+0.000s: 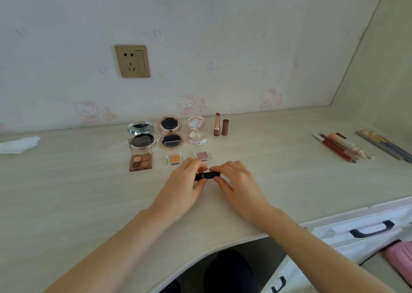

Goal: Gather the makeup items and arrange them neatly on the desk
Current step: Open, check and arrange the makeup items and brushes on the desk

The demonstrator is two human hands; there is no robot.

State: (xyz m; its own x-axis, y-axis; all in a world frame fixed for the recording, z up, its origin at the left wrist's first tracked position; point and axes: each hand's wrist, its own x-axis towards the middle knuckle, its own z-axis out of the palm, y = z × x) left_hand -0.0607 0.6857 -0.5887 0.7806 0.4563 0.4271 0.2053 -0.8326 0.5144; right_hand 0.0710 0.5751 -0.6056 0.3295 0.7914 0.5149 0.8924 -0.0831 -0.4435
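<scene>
Desk [256,150]: pale wood-grain laminate, matt, smooth. Black tube [208,175] is seen to be glossy plastic with a thin metallic band. Round silver compact [141,128]: mirror-polished, chrome-like rim. Rose-gold compact [171,131]: shiny metallic finish. Small eyeshadow pans [174,159] are cased in clear plastic. Brown lipstick cap [225,127]: matt. Wall socket [132,61]: brushed gold-toned plate. White cloth [19,145]: soft, crumpled.
</scene>
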